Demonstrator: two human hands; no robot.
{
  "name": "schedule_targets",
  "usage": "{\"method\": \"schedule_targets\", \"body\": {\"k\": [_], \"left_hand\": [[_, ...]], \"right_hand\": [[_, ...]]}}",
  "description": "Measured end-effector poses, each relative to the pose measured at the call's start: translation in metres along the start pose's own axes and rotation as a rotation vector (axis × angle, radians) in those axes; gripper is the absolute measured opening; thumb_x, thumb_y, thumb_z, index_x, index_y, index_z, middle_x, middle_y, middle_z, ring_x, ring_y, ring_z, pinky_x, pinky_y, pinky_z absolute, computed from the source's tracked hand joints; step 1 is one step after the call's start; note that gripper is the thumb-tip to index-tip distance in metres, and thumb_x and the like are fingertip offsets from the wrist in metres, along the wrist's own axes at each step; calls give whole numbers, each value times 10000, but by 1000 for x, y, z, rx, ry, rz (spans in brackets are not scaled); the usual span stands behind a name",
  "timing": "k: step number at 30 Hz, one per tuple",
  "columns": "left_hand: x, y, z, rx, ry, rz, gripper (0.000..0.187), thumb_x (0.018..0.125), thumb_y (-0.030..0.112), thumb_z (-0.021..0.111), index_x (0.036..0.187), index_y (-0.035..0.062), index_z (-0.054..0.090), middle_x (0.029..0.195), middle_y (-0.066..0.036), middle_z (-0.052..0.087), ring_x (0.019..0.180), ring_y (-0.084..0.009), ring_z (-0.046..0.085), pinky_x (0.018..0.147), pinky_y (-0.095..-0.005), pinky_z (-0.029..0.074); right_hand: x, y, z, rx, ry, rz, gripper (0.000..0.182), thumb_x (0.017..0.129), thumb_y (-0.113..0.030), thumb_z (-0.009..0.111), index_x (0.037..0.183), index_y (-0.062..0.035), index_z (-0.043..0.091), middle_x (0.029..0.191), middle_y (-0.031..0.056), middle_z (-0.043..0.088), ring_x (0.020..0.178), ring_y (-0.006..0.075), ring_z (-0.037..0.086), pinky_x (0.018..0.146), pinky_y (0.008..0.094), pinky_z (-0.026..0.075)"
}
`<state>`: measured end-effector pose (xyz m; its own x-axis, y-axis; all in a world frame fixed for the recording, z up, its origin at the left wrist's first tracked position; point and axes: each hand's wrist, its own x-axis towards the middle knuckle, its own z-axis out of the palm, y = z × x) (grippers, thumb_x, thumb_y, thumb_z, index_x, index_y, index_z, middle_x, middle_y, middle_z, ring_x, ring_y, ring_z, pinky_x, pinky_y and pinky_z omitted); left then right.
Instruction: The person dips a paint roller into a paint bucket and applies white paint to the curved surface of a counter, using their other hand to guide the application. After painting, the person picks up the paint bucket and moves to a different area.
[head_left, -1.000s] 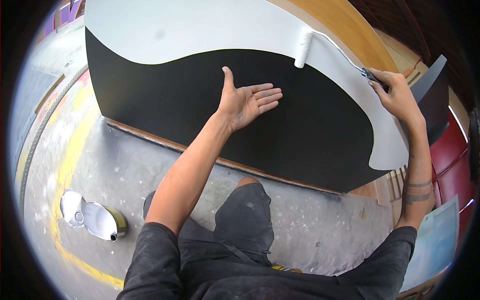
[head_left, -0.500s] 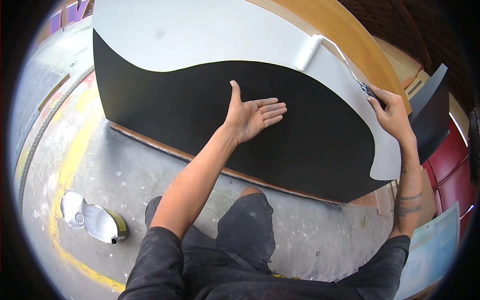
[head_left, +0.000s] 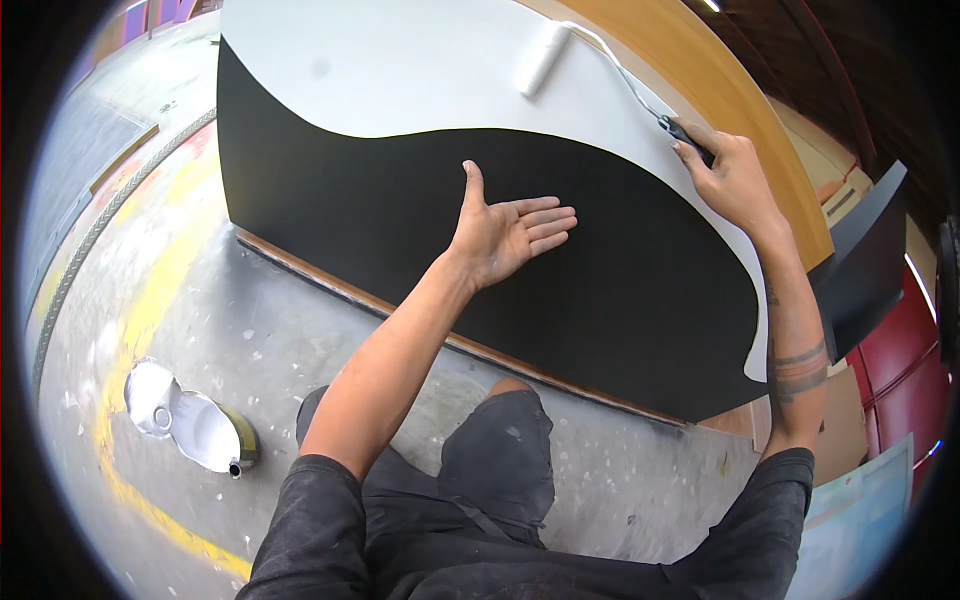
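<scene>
As the right grip [head_left: 734, 178], upper right, clasps a paint roller [head_left: 545, 60] and the left grip [head_left: 498, 238] spreads empty, low strokes could mark the black area [head_left: 630, 290].

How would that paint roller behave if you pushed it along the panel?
The paint roller would probably turn easily, as its white sleeve is a cylinder. It looks fairly light, since the right hand alone holds it. Its thin, bent rod seems stiff but might flex slightly under a hard push.
</scene>
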<state>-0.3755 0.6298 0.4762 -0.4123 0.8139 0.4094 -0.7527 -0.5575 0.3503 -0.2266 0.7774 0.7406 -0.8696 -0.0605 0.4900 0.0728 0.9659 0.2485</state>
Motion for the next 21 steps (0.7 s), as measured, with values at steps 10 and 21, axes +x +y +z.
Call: {"method": "schedule_targets", "body": {"k": [10, 21], "left_hand": [[-21, 22, -2, -1, 15, 48, 1381, 896, 969, 131, 1608, -215, 96, 1657, -439, 214, 1574, -474, 316, 1298, -514, 330], [-23, 24, -3, 7, 2, 57, 1379, 900, 967, 139, 1607, -216, 89, 1649, -448, 215, 1567, -480, 328, 1281, -516, 365]], "right_hand": [[59, -46, 23, 14, 37, -99, 342, 996, -185, 693, 1268, 7, 771, 949, 297, 768, 739, 312, 726, 746, 398, 566], [59, -31, 16, -36, 65, -145, 341, 1008, -199, 686, 1265, 7, 774, 1001, 290, 778, 781, 346, 734, 792, 405, 578]]}}
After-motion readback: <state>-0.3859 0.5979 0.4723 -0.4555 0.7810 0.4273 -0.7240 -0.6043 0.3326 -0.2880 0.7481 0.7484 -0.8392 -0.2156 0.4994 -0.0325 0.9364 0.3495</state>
